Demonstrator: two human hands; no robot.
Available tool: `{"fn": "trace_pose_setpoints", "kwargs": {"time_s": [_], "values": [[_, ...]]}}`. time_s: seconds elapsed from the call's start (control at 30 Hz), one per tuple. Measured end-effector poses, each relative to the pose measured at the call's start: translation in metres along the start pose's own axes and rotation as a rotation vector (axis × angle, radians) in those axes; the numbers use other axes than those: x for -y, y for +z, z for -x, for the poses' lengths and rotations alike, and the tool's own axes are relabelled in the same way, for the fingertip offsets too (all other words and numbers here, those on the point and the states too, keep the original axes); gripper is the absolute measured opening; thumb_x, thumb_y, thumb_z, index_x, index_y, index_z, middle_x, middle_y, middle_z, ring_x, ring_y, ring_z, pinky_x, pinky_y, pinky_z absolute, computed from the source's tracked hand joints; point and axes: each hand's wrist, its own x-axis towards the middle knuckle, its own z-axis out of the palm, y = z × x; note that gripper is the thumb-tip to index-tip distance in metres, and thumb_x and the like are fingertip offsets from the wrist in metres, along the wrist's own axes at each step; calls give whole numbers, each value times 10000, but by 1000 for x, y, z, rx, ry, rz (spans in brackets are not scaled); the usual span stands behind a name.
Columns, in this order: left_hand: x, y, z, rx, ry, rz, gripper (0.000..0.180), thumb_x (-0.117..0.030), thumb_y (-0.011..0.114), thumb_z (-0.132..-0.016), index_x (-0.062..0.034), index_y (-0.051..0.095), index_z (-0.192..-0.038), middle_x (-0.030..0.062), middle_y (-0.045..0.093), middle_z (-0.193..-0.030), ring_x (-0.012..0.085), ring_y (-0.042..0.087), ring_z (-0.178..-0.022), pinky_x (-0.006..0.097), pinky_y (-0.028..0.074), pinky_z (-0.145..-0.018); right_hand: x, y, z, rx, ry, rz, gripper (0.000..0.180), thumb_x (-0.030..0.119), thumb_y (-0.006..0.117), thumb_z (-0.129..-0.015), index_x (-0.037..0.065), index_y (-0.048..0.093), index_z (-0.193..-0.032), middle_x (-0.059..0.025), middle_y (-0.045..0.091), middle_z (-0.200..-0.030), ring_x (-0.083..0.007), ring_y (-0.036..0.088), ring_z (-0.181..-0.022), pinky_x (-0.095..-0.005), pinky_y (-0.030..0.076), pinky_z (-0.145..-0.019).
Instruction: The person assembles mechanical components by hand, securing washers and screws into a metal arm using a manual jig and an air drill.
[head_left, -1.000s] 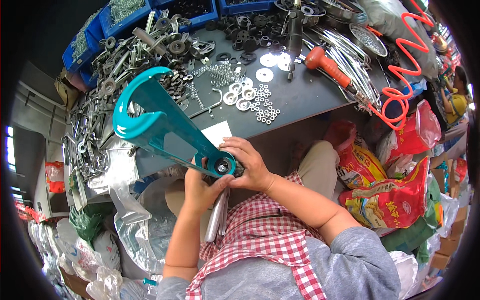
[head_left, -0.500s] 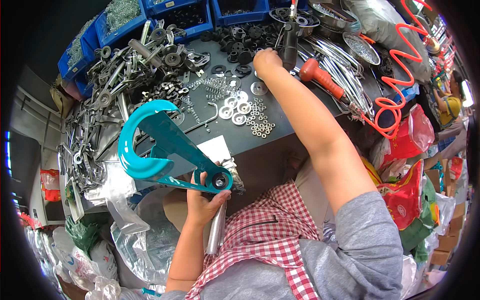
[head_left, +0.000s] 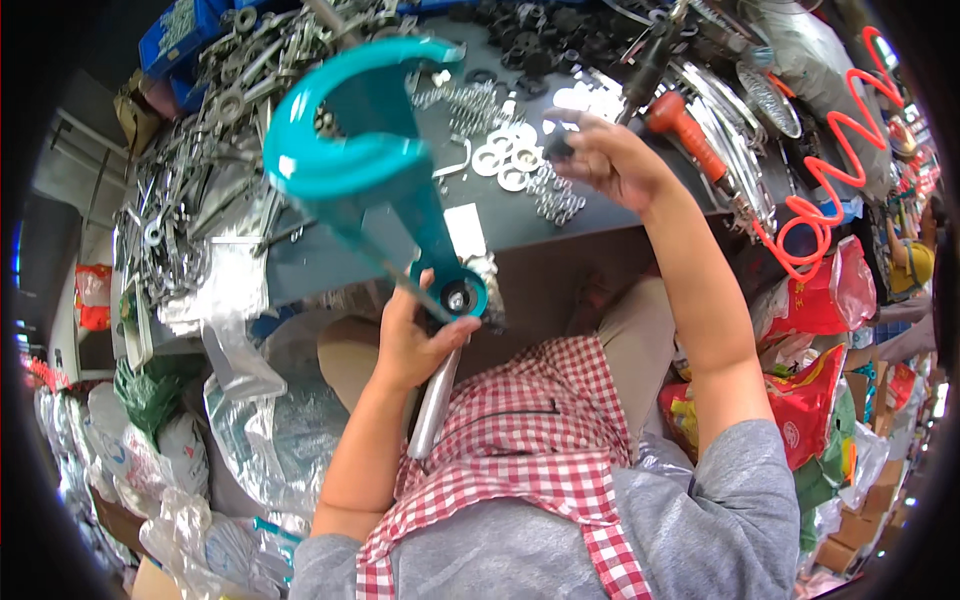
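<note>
My left hand (head_left: 412, 345) grips the narrow end of a teal metal bracket (head_left: 330, 170), whose wide curved hook rises over the bench edge. At that end is a round boss with a dark ring and a bolt inside. A silvery metal tube (head_left: 432, 412) extends downward from there, against the checked apron. My right hand (head_left: 615, 165), raised over the bench front and smeared by motion, pinches a small black part (head_left: 558, 147), too blurred to name further. Just beyond it lie silvery washers (head_left: 515, 160) and small nuts (head_left: 555, 195); coil springs (head_left: 480, 108) are farther left.
Metal levers and brackets (head_left: 200, 150) heap the bench's left side. Black round parts (head_left: 525, 45) lie at the back. A red-handled power tool (head_left: 685, 130) with a coiled red hose (head_left: 835, 150) lies right, beside metal rods (head_left: 730, 130). Plastic bags (head_left: 265, 430) surround my seat.
My right hand has come back from the black parts pile toward me, now with a small black part. The teal bracket appears higher, its hook swung rightward; the whole view has shifted too.
</note>
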Motion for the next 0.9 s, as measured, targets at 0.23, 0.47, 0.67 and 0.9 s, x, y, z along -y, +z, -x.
{"fn": "trace_pose_setpoints", "kwargs": {"time_s": [0.23,0.47,0.67,0.9], "values": [[-7,-4,-3,43,-186,-51,480,-17,710,-681,-2,459,-1089,66,496,-990,107,566,-664,248,479,-574,-71,48,54,14,-95,-351,269,-32,561,-772,-7,486,-1030,-130,560,-991,-217,604,-870,-310,510,-803],[-6,-5,-2,47,-218,81,552,-57,718,-695,-8,432,-1165,66,509,-1052,133,536,-909,271,462,-770,-108,90,33,-35,-925,781,314,23,725,-589,81,597,-870,-49,551,-812,-213,539,-792,-317,430,-724],[-1,-9,-2,77,-208,-5,612,-58,727,-681,6,403,-1197,77,507,-1071,147,516,-958,281,429,-844,-78,90,40,108,-1055,1223,244,86,670,-606,105,634,-847,-45,555,-826,-227,545,-786,-342,432,-698],[4,-13,5,23,-233,-31,550,42,683,-645,35,433,-1136,60,556,-950,111,539,-861,259,462,-749,-67,90,41,452,-1238,1491,199,100,570,-680,6,615,-850,-76,575,-941,-221,578,-878,-315,495,-730]]}}
